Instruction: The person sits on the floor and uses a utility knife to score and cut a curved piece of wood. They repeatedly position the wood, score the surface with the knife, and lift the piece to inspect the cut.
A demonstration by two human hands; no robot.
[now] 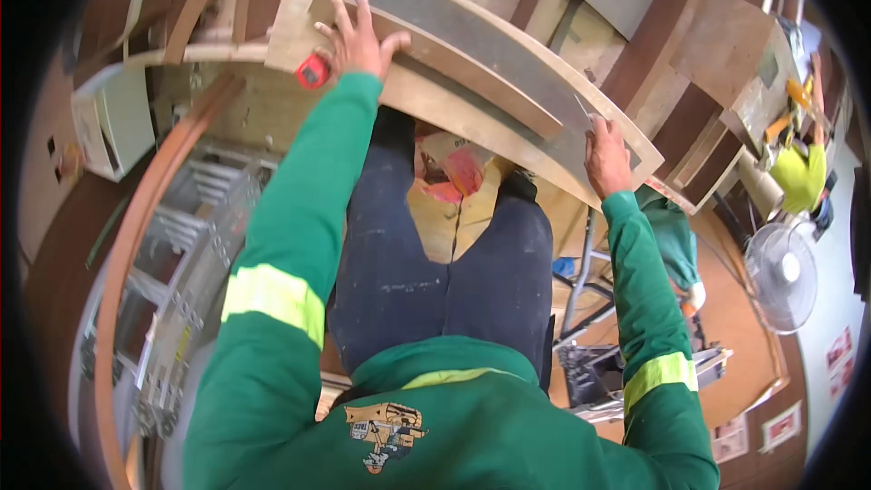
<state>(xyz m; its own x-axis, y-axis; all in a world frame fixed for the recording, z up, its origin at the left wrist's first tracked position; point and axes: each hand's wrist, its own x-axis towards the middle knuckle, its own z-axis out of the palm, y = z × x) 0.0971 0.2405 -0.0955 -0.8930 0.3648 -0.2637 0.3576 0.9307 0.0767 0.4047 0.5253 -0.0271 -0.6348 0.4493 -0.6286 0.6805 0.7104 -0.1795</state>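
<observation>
My left hand lies with fingers spread on the left end of a straight wooden strip, pressing it down. Under the strip is a grey sheet on a pale plywood board. A red tape measure sits just beside my left hand, at the board's left edge. Toward the board's right end, my right hand is closed on a thin pencil-like stick, pointing up and away from me. Its exact kind is too small to make out.
A metal ladder and a curved brown strip stand at left. Wooden box frames are at right, near a fan. A person in a yellow-green top is at far right. Pink-red material lies below the board.
</observation>
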